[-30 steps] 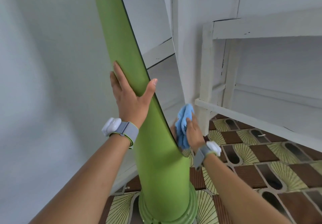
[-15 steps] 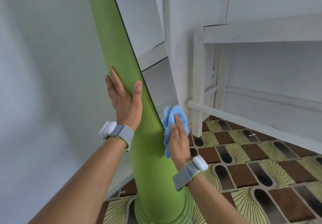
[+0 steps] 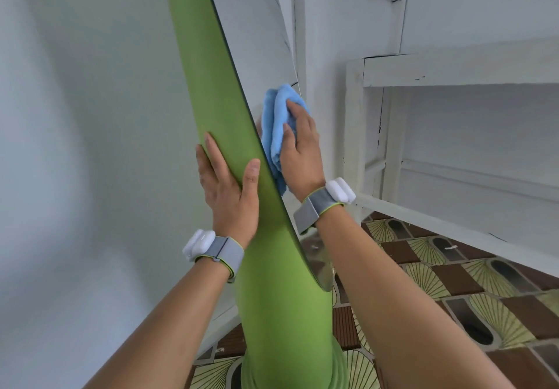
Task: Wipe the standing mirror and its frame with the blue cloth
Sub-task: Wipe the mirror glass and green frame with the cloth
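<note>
One stroke up: right hand (image 3: 302, 149), fingers pressing the bunched blue cloth (image 3: 279, 125) on the mirror glass (image 3: 257, 55), now frame centre, higher than before. Left hand (image 3: 228, 189) fingers flat, bracing green frame (image 3: 208, 86). Lower glass likely covered.

A single view is given, taken from a wide-angle camera worn on the head. It is aimed forward and steeply down, along both forearms towards the tiled floor (image 3: 447, 270). The mirror (image 3: 257, 40) is seen edge-on and from very near, its green back (image 3: 211, 92) running from the top edge down to the bottom edge. Straight lines are bent towards the borders. A white wall (image 3: 75, 146) fills the left side.
</note>
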Action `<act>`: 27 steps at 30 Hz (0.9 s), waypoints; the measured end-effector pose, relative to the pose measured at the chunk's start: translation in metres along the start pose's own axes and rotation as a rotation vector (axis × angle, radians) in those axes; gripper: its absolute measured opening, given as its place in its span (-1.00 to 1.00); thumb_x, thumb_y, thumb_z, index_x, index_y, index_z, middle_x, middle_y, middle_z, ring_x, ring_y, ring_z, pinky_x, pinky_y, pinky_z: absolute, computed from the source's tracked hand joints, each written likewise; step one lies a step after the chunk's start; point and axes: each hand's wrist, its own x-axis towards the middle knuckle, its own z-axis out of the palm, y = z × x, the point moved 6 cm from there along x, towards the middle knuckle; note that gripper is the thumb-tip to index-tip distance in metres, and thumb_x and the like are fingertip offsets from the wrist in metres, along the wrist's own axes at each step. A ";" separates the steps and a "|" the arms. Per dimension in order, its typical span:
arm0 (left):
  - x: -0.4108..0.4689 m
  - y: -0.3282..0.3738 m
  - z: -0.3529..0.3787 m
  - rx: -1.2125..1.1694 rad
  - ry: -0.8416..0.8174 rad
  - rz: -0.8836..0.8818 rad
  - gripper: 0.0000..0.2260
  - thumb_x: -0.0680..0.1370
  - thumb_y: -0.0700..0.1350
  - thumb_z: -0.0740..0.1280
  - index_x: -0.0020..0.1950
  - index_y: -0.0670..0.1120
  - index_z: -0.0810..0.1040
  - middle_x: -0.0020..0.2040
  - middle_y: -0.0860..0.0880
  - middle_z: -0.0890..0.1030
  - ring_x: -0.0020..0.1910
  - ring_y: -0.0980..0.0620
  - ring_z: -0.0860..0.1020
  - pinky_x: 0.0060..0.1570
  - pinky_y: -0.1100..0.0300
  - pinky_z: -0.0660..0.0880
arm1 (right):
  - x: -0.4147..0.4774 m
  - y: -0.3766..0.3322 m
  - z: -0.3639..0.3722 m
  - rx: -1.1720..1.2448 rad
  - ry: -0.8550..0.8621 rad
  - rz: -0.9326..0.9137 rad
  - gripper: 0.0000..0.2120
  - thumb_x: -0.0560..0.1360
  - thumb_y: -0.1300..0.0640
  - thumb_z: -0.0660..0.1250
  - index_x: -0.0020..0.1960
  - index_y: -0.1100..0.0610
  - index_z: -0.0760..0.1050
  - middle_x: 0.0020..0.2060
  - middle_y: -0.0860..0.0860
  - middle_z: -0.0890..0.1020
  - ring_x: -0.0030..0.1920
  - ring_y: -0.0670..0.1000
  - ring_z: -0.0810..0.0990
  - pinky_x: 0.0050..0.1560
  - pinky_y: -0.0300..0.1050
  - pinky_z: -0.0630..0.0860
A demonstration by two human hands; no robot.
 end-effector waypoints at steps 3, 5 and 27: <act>0.000 -0.002 0.001 -0.004 0.009 0.013 -0.24 0.60 0.35 0.13 0.67 0.19 -0.19 0.70 0.01 -0.15 0.67 0.06 -0.13 0.61 -0.14 -0.02 | 0.006 0.035 -0.005 0.010 -0.047 0.164 -0.57 0.70 0.11 0.05 0.56 0.00 0.26 0.30 -0.09 0.47 0.26 -0.12 0.46 0.13 -0.53 0.33; 0.000 -0.002 0.002 -0.010 0.020 0.016 -0.24 0.60 0.35 0.14 0.67 0.18 -0.17 0.70 0.01 -0.14 0.67 0.06 -0.12 0.61 -0.11 -0.03 | 0.003 0.062 -0.012 -0.030 -0.070 0.252 -0.57 0.72 0.07 0.02 0.58 -0.05 0.22 0.24 -0.10 0.48 0.18 -0.13 0.47 -0.04 -0.62 0.31; -0.002 -0.002 0.000 0.008 0.026 0.010 -0.25 0.62 0.33 0.16 0.67 0.17 -0.17 0.70 0.00 -0.14 0.67 0.02 -0.11 0.58 -0.23 -0.02 | -0.218 0.175 -0.047 -0.086 0.020 0.873 -0.52 0.71 0.06 0.05 0.63 0.04 0.16 0.49 0.11 0.42 0.46 0.15 0.41 0.45 0.04 0.31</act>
